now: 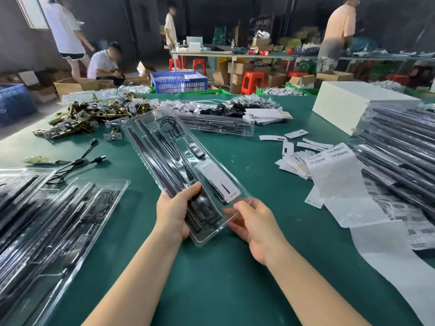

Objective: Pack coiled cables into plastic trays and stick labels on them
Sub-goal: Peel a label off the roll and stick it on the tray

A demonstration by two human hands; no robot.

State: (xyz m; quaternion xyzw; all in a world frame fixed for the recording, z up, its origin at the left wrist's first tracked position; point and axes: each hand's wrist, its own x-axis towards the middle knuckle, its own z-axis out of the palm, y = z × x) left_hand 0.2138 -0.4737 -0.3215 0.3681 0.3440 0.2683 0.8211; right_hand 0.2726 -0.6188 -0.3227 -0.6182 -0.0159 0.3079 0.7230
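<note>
We hold the tray [179, 161] by its near end, lifted off the table [235, 290]. The left hand [175, 212] grips the near left edge, thumb on top, fingers curled underneath. The right hand [253, 222] pinches the near right corner, thumb on the clear flange and fingers showing through it from below.

To do this step well, we judge it best to keep both grips out on the flange, so no finger covers the face where a label would go, and to keep the tray level so the contents sit in their pockets. Just beyond the left grip lies a dark plug or adapter, too blurred to name. Just beyond the right grip sits a white card [219, 181] in its pocket. Farther from both grips, dark rods run up the left side, and at the far end is the coiled cable [170, 124]. The tray looks packed; we think labelling is what remains.

The long axis runs from our grips away and to the left, far end pointing at the brass hardware [80, 118], open face up.

Right of the right grip, within reach, the label strip [339, 184] lies over loose paper slips. Left of the left grip lie filled trays [54, 222]; far right, a taller stack [400, 147].
</note>
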